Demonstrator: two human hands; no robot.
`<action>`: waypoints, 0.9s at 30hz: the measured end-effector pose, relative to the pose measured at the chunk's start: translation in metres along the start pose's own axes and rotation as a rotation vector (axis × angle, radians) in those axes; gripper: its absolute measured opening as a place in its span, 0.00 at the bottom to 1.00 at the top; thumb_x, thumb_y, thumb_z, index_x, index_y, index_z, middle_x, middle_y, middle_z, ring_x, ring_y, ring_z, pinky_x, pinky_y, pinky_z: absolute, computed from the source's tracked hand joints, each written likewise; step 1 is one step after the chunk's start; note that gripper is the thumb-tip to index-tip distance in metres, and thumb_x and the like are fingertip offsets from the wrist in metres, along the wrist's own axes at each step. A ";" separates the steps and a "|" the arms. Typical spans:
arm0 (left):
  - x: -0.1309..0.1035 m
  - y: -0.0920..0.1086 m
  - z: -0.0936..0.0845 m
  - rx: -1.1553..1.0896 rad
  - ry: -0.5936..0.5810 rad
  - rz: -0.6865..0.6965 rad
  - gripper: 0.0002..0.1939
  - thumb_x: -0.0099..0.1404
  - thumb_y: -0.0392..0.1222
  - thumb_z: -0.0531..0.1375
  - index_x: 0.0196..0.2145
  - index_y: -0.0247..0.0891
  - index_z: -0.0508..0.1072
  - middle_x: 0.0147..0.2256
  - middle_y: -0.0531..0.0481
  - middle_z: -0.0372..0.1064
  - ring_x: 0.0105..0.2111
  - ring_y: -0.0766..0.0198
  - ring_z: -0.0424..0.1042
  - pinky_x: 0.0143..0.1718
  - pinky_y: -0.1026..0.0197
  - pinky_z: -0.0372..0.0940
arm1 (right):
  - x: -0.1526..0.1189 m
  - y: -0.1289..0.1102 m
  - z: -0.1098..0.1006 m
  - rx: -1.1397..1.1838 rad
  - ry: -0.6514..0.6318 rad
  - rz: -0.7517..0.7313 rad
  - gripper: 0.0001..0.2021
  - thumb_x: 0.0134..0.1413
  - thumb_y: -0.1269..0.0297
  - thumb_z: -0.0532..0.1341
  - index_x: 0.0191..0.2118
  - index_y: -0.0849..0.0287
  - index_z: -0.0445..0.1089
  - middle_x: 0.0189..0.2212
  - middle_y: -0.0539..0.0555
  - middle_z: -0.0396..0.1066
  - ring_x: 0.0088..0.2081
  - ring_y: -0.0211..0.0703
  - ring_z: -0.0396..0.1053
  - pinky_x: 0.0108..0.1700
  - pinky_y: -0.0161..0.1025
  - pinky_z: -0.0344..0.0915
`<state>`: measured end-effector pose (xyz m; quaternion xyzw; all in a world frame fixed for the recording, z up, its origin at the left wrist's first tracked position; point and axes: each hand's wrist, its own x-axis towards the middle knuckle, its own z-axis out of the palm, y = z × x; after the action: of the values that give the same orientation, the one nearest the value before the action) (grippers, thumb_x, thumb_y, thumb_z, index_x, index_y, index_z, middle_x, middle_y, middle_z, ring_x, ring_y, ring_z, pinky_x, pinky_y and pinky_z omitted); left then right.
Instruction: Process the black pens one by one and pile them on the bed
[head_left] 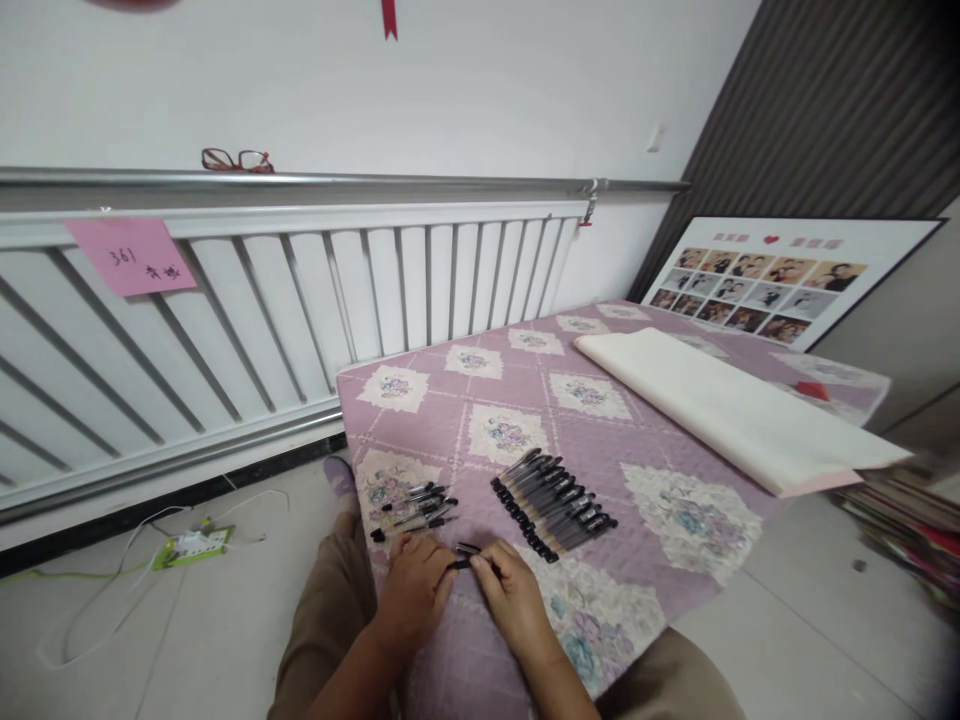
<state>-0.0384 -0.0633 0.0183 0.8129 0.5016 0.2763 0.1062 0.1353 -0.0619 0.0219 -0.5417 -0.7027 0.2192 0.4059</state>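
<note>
Near the front edge of the table, my left hand and my right hand are close together, both with curled fingers. A slim black pen runs between their fingertips, gripped from each side; much of it is hidden. Just above it a short dark piece shows by my right fingers, too small to name surely. Beyond my left hand lies a loose bunch of pens, clear-barrelled and black. To the right, several black-capped pens lie side by side in a slanting row.
A purple floral cloth covers the table. A folded cream sheet lies at its right, before a framed photo board. Behind stands a white radiator with eyeglasses on its pipe. A power strip rests on the floor.
</note>
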 end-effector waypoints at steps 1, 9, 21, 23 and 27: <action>0.000 0.000 0.000 0.006 -0.003 0.002 0.06 0.65 0.38 0.54 0.37 0.44 0.70 0.35 0.53 0.69 0.40 0.59 0.67 0.51 0.49 0.52 | 0.000 0.000 0.000 0.010 -0.004 0.001 0.16 0.61 0.56 0.52 0.25 0.55 0.66 0.24 0.50 0.67 0.31 0.42 0.66 0.34 0.36 0.62; 0.000 -0.002 0.001 -0.018 0.028 -0.001 0.07 0.64 0.37 0.54 0.37 0.44 0.70 0.34 0.52 0.70 0.38 0.60 0.68 0.51 0.50 0.55 | 0.002 -0.002 -0.006 0.191 -0.059 0.033 0.08 0.57 0.61 0.56 0.33 0.55 0.72 0.29 0.51 0.71 0.35 0.43 0.69 0.38 0.36 0.65; 0.003 0.002 -0.005 -0.059 0.003 0.005 0.07 0.64 0.37 0.53 0.36 0.44 0.71 0.34 0.50 0.70 0.38 0.59 0.68 0.50 0.50 0.55 | 0.001 0.001 -0.002 0.079 -0.029 0.029 0.14 0.59 0.56 0.54 0.25 0.55 0.65 0.24 0.50 0.67 0.30 0.42 0.66 0.33 0.36 0.62; 0.003 0.002 -0.005 -0.050 0.000 0.003 0.07 0.63 0.37 0.53 0.35 0.44 0.71 0.34 0.51 0.70 0.38 0.59 0.68 0.50 0.50 0.55 | 0.001 0.000 -0.003 0.084 -0.033 0.023 0.14 0.60 0.57 0.53 0.26 0.55 0.66 0.25 0.50 0.68 0.31 0.42 0.67 0.34 0.36 0.62; 0.004 0.003 -0.005 -0.031 -0.010 0.002 0.07 0.63 0.37 0.54 0.36 0.44 0.71 0.34 0.51 0.70 0.38 0.59 0.68 0.49 0.50 0.55 | 0.001 0.002 -0.006 0.179 -0.091 0.046 0.09 0.58 0.60 0.54 0.31 0.54 0.68 0.29 0.51 0.70 0.34 0.43 0.69 0.37 0.36 0.64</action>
<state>-0.0377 -0.0618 0.0245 0.8129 0.4961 0.2802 0.1209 0.1410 -0.0615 0.0243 -0.5086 -0.6854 0.3148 0.4152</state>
